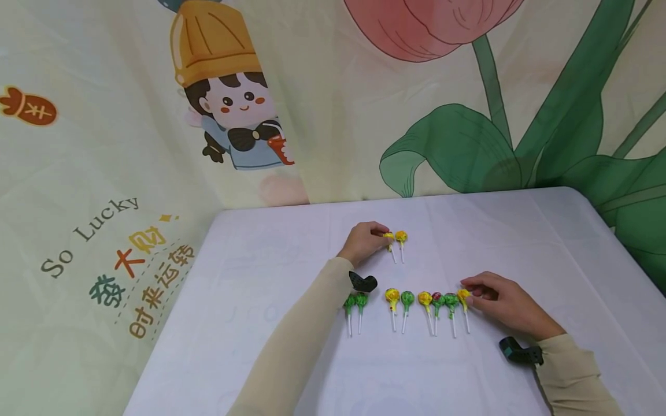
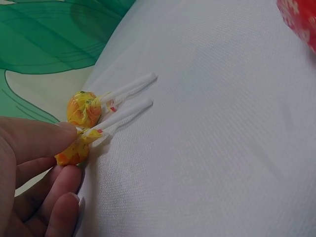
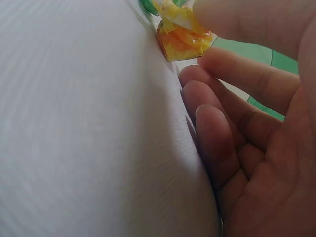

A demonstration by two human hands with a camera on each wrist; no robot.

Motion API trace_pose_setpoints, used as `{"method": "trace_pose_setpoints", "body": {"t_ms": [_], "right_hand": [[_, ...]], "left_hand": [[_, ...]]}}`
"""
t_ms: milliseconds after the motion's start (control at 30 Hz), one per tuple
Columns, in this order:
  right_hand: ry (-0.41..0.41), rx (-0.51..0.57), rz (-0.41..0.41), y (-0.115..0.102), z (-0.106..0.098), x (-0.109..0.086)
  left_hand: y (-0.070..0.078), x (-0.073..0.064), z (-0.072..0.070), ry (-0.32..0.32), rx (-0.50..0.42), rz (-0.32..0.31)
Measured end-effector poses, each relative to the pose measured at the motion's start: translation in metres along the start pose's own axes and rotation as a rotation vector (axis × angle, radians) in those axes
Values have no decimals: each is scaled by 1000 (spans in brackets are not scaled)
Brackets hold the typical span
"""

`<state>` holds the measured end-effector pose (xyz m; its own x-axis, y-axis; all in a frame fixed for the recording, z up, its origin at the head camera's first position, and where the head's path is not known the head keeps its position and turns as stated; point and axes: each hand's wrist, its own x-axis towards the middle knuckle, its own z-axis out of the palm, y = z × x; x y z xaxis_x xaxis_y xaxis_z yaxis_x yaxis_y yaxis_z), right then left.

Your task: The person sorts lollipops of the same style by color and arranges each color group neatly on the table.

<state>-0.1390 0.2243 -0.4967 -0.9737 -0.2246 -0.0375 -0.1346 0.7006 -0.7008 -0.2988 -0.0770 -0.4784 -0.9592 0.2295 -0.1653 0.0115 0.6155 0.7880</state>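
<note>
At the back of the table, my left hand (image 1: 366,241) pinches the head of a yellow lollipop (image 2: 74,152) between thumb and fingers. A second yellow-orange lollipop (image 1: 401,236) lies right beside it, its white stick nearly parallel. Farther forward on the right, my right hand (image 1: 502,300) has thumb and index finger at the yellow wrapper of a lollipop (image 1: 463,296), pinching it at the right end of the front row. In the right wrist view, the other fingers (image 3: 213,133) of this hand curl loosely against the table, below the orange-yellow wrapper (image 3: 183,40).
Leftward along that row lie a green lollipop (image 1: 451,300), a red-and-green one (image 1: 437,299), a yellow one (image 1: 424,299), then a green (image 1: 407,298) and yellow pair. Two green lollipops (image 1: 361,300) lie near the left forearm. A printed cloth (image 1: 333,115) hangs behind the white table (image 1: 395,375).
</note>
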Motion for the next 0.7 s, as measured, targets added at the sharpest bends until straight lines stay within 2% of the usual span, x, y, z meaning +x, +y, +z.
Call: {"method": "trace_pose_setpoints", "body": {"t_ms": [700], "right_hand": [[2,-16,0,-1,0,1]], "left_hand": [[-3,1,-1,-24,-5,8]]}}
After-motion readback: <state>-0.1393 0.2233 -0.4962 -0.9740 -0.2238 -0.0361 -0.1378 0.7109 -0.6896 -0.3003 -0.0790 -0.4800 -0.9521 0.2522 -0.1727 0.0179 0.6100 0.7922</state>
